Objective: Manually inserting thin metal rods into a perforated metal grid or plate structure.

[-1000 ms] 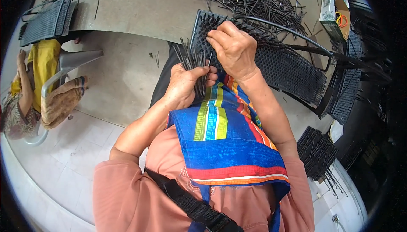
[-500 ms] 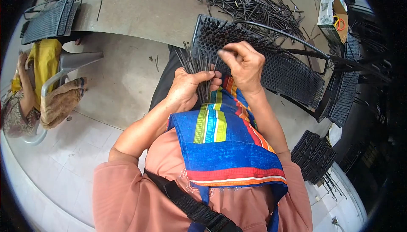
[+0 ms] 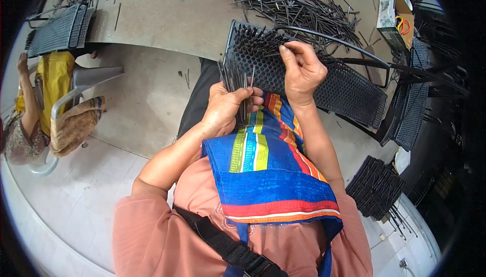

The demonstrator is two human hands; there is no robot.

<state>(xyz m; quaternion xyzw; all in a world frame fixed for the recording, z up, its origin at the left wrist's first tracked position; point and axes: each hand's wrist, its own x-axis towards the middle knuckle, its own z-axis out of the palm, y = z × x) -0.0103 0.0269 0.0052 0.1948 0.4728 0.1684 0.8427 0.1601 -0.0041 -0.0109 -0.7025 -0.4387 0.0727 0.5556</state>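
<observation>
My left hand [image 3: 223, 105] is closed round a bundle of thin dark sticks [image 3: 234, 77], their upper ends fanned out. One stick stands apart from the rest near the thumb. Just right of it, a black perforated rack [image 3: 349, 95] lies slanted against the table edge. Many short dark sticks [image 3: 258, 39] stand upright in the holes of its far left part. Over that part my right hand [image 3: 304, 69] is raised, thumb and fingertips pinched together. Whatever is between those fingertips is too small to make out. A striped blue apron [image 3: 273, 176] covers my lap below both hands.
Beyond the rack, a big heap of loose dark sticks [image 3: 304, 11] covers the table [image 3: 167, 19]. A cardboard box [image 3: 387, 11] holds orange-handled scissors [image 3: 403, 25]. More racks [image 3: 410, 100] stand at the right. Another person's arm [image 3: 33, 95] is at far left, near a second rack [image 3: 61, 29].
My right hand has moved away from the bundle, to the right and slightly farther out, over the rack's standing sticks. My left hand keeps its hold in nearly the same place.
</observation>
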